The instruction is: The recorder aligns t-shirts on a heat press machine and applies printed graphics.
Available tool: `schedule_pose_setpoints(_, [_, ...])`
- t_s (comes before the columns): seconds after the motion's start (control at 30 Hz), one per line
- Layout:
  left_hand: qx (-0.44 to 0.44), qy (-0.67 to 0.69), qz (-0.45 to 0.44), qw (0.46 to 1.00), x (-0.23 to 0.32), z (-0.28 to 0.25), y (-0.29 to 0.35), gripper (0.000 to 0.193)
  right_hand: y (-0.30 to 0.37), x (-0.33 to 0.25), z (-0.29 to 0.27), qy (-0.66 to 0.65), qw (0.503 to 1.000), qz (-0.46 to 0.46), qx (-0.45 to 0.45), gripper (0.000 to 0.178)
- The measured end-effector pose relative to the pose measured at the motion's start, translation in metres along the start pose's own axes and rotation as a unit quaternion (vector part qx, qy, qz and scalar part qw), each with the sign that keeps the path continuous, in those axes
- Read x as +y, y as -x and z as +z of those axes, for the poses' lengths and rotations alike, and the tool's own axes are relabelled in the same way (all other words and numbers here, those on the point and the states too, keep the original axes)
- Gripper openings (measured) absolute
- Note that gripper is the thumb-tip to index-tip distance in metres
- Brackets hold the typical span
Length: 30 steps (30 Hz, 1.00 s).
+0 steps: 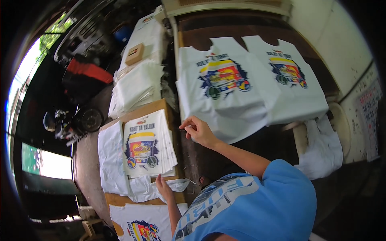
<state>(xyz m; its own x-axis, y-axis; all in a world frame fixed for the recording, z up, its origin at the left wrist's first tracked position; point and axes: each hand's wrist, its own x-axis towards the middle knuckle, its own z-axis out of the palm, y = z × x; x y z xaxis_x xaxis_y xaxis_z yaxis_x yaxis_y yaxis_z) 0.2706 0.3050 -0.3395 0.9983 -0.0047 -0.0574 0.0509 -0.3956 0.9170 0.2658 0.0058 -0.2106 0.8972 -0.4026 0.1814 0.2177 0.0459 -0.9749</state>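
My right hand (199, 131) is in the air between the two tables, beside the near left corner of a white printed garment piece (225, 108). Its fingers are loosely bent and spread, with nothing clearly in them. Lower left, my left hand (164, 188) has its fingers stretched out by the near edge of a stack of printed transfer sheets (163, 148). The top sheet carries a colourful mirrored picture. A crumpled white cloth (142, 190) lies next to that hand; whether they touch I cannot tell. A second printed garment piece (287, 100) lies right of the first.
Folded white fabric (110, 156) lies left of the sheets, and another printed white piece (128, 215) nearer me. Farther along are piled white cloths (136, 86) and a small cardboard box (134, 54). A plastic chair (341, 128) with white cloth stands right; a motorcycle (76, 122) is far left.
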Motion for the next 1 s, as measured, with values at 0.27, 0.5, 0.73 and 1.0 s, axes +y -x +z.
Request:
schedule_pose_setpoints(0.27, [-0.373,0.09,-0.007,0.923,0.128,0.213,0.096,0.024,0.067,-0.077,-0.255,0.218,0.931,-0.149,0.251,0.03])
schedule_pose_setpoints(0.5, [-0.441,0.197,-0.169,0.859,0.165,0.382,0.176,0.036,0.222,-0.057,-0.617,0.445,0.641,-0.032,0.624,0.025])
schedule_pose_setpoints(0.73, [-0.35,0.259,-0.219,0.873,0.187,0.393,0.196,0.028,0.294,-0.02,-0.692,-0.023,0.847,0.191,0.495,0.048])
schedule_pose_setpoints(1.0, [-0.335,0.219,-0.158,0.903,0.208,0.343,0.195,0.015,0.337,-0.035,-0.708,0.044,0.893,0.281,0.349,0.029])
